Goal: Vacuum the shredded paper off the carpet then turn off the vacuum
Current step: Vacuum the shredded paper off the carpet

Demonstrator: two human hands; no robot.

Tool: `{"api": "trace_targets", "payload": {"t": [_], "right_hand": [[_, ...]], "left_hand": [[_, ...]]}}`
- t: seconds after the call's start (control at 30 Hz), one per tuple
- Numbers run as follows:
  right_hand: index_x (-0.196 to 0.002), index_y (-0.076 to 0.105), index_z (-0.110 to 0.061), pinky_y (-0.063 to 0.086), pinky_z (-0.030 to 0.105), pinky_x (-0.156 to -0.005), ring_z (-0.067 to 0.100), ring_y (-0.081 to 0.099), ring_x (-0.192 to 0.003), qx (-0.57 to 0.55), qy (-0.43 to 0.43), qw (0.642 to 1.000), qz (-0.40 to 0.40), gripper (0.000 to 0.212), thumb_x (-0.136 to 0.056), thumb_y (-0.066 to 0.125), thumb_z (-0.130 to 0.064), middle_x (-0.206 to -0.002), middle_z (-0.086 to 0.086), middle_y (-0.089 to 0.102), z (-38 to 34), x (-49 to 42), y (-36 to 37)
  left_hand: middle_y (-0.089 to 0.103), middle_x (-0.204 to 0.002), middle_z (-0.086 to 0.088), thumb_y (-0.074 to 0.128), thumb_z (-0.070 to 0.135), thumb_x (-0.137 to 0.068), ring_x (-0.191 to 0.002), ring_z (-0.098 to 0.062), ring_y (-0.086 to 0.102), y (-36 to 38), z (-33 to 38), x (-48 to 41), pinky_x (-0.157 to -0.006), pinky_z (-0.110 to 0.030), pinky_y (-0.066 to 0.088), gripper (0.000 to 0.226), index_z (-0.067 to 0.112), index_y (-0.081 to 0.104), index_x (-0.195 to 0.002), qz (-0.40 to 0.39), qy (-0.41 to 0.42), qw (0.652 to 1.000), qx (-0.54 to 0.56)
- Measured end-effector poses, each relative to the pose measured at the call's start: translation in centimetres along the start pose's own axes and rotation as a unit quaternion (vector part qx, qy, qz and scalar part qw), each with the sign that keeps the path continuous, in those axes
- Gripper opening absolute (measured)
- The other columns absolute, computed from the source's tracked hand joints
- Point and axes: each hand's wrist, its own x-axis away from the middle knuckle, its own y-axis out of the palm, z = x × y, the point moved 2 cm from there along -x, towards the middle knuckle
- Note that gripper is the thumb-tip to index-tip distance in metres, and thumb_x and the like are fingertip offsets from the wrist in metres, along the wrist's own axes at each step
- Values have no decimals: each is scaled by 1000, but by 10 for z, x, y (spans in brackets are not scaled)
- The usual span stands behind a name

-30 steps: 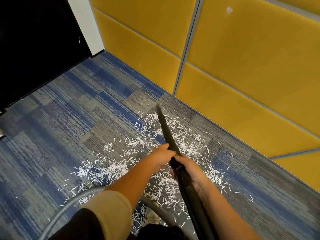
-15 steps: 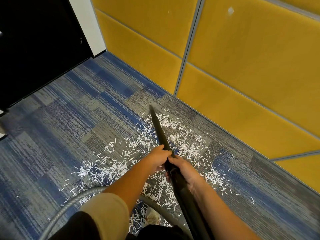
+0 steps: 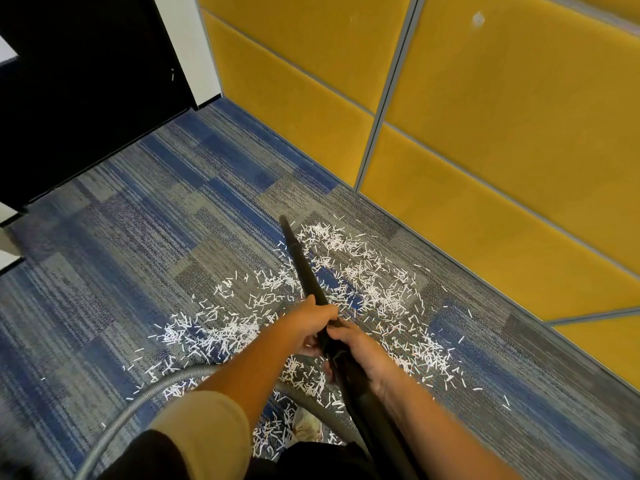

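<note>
Down at the bottom edge, closest to the camera, you get a beige sleeve [image 3: 204, 420] on the left side and a grey ribbed hose [image 3: 138, 400] looping across the carpet [image 3: 138, 237] underneath it. Bit of a light-coloured shoe [image 3: 306, 427] pokes out just right of the sleeve, sitting right in the scraps. Moving up, both hands are on the black vacuum wand [image 3: 306, 271]. The right hand [image 3: 362, 356] is nearer, fingers curled round the thicker part of the tube. The left hand [image 3: 308, 323] is just ahead of it, touching it, fingers wrapped tight round the wand from the left side. The wand slants up and away to the left, and its nozzle tip [image 3: 284, 221] is down near the carpet at the far-left edge of the mess; can't tell if it's actually touching. The shredded paper [image 3: 367, 271] is all over the blue-grey carpet, a wide band of little white strips running from around the shoe, past both sides of the wand, out toward the wall. Beyond that, yellow padded wall panels [image 3: 485, 133] with grey seams fill the right, and a black panel [image 3: 86, 81] with a white frame [image 3: 188, 53] sits far left.
</note>
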Motion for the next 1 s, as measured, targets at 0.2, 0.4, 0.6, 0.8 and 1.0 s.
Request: {"api": "trace_targets", "payload": {"t": [0.2,0.4,0.6,0.8,1.0], "right_hand": [[-114,47,-7,45,25,-39,22,48,-44,22,0,1000,19,18,-96,43,-6,-67,15,53,19,15,7],[-118,46,-12,45,24,-39,22,49,-46,-1,-10,999,39,21,-98,42,-6,-76,18,53,40,33,14],[-111,50,-18,45,23,-37,19,50,-42,-46,-29,998,41,23,-97,39,-3,-81,20,54,73,52,29],[-109,49,-10,44,22,-37,16,51,-39,-2,-47,998,36,22,-91,45,3,-78,20,54,78,52,37],[-119,42,-6,45,24,-38,21,51,-42,27,-38,998,47,31,-90,51,1,-73,19,54,57,38,21]], "left_hand": [[54,-107,-15,49,19,-95,-80,-26,61,4,-17,14,-67,-40,57,45,14,26,-133,-11,5,1000,-5],[57,-114,-19,51,24,-95,-85,-28,64,6,-34,31,-83,-44,56,53,12,25,-140,-26,29,997,-68],[55,-117,-18,51,24,-95,-95,-30,65,9,-58,53,-80,-44,57,40,9,36,-129,-32,41,992,-117],[55,-103,-15,50,21,-96,-73,-21,58,0,-66,62,-55,-30,55,35,5,38,-126,-19,54,993,-102],[52,-121,-17,48,20,-97,-72,-21,58,2,-46,49,-50,-31,52,58,11,19,-147,-4,58,996,-66]]}}
